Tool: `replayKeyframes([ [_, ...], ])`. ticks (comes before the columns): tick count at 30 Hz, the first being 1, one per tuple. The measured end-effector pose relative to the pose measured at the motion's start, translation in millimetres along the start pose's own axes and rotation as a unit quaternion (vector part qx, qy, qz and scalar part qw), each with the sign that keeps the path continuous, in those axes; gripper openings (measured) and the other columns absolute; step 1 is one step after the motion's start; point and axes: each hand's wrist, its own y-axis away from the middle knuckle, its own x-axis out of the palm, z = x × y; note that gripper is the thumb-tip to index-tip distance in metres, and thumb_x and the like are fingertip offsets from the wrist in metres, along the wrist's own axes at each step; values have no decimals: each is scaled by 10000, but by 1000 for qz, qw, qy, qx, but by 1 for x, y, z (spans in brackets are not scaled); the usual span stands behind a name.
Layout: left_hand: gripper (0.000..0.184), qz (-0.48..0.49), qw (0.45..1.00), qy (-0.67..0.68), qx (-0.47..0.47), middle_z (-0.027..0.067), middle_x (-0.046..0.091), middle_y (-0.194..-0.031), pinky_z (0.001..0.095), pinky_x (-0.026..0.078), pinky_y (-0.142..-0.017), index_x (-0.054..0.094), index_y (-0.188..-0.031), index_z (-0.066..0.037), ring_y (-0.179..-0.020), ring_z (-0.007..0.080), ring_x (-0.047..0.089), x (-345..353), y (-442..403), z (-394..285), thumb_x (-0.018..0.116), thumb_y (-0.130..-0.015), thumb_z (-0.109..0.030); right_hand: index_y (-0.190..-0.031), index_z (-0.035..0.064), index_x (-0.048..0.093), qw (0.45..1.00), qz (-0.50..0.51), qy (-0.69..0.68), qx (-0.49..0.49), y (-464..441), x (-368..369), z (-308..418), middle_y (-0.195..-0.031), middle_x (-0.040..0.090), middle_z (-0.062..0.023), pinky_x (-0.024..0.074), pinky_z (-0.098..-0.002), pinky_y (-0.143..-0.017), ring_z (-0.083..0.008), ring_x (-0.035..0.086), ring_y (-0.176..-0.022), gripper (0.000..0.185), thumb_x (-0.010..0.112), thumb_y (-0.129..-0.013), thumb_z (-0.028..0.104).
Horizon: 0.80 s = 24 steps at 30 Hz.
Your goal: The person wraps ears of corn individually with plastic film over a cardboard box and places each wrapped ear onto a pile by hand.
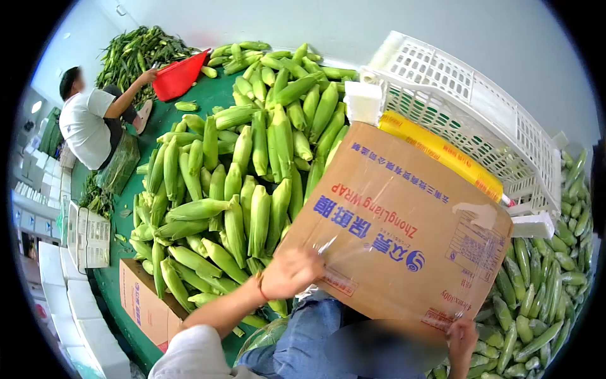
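A printed cardboard box lies tilted in front of my lap, with shiny clear cling film over its face. My left hand is closed at the box's left near edge, pinching the film. By the right near corner, my right hand has its fingers curled closed, seemingly on the film's other side; the grip itself is partly hidden. Along the box's far edge lies a yellow printed roll. Unwrapped green corn is heaped to the left of the box.
White plastic crates stand behind the box, with white foam blocks beside it. Film-wrapped corn is piled at right. Another cardboard box sits at left. A co-worker sits farther off, one hand near a red scoop and a husk pile.
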Motion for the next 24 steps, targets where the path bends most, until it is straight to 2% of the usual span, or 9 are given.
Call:
replayKeyframes([
  [3, 196, -46, 997, -6, -64, 132, 642, -953, 417, 506, -860, 586, -960, -38, -950, 329, 622, 10, 59, -25, 662, -781, -62, -845, 23, 547, 984, 21, 143, -103, 16, 17, 15, -749, 548, -112, 424, -321, -636, -235, 541, -674, 49, 543, -894, 25],
  [7, 662, -140, 849, -250, -443, 206, 509, -1180, 461, 436, -978, 437, -1308, 4, -1092, 409, 500, 36, 124, 47, 761, -759, -175, -860, 15, 562, 995, 11, 80, -49, 14, 25, 12, -763, 551, -116, 432, -338, -662, -266, 548, -705, 45, 563, -885, 52],
  [11, 859, -35, 764, -192, -615, 226, 486, -1222, 469, 442, -966, 323, -1455, -66, -1069, 398, 505, 51, 148, 102, 786, -751, -233, -865, 14, 566, 990, 1, 117, -85, 9, 27, 19, -763, 564, -122, 447, -344, -679, -268, 560, -707, 44, 561, -884, 53],
  [13, 759, -170, 802, -119, -560, 194, 534, -1232, 428, 458, -955, 344, -1442, -67, -1065, 324, 551, 63, 178, 122, 739, -808, -201, -865, 12, 565, 994, 0, 107, -36, 17, 25, 25, -772, 572, -127, 454, -351, -687, -275, 567, -716, 48, 560, -885, 55],
  [14, 705, -256, 718, 94, -641, 176, 547, -1244, 402, 459, -958, 353, -1433, -52, -1087, 288, 561, 43, 162, 110, 706, -836, -178, -864, 10, 568, 997, 21, 24, 67, 22, 23, 23, -802, 581, -138, 458, -357, -684, -280, 569, -736, 45, 560, -880, 52],
  [15, 652, -319, 581, 300, -686, 159, 561, -1257, 376, 460, -962, 362, -1425, -38, -1109, 251, 571, 14, 131, 86, 673, -864, -155, -869, 18, 575, 998, -9, 48, 34, 24, 26, 21, -806, 585, -139, 459, -374, -694, -295, 567, -749, 29, 580, -869, 47],
  [19, 629, -215, 851, 272, -396, 159, 557, -1284, 362, 480, -934, 426, -1405, -74, -1127, 238, 573, -35, 33, 0, 713, -849, -130, -881, 53, 607, 988, -84, 120, -37, 33, 38, 17, -844, 612, -134, 456, -435, -762, -335, 564, -845, 66, 641, -824, 52],
  [21, 608, -12, 983, 30, -181, 156, 578, -1261, 370, 500, -904, 547, -1328, -129, -1090, 262, 595, -44, -25, -19, 763, -760, -127, -868, 55, 600, 971, -118, 197, -63, 32, 41, 29, -854, 630, -122, 452, -431, -791, -321, 573, -862, 53, 644, -839, 66],
  [24, 545, 105, 994, 38, 14, 88, 605, -1223, 362, 525, -863, 636, -1232, -189, -1044, 262, 615, -4, -107, -41, 759, -702, -166, -935, 41, 614, 970, -61, 227, -64, 34, 31, 43, -861, 645, -128, 464, -392, -790, -288, 607, -829, 76, 630, -865, 69],
])
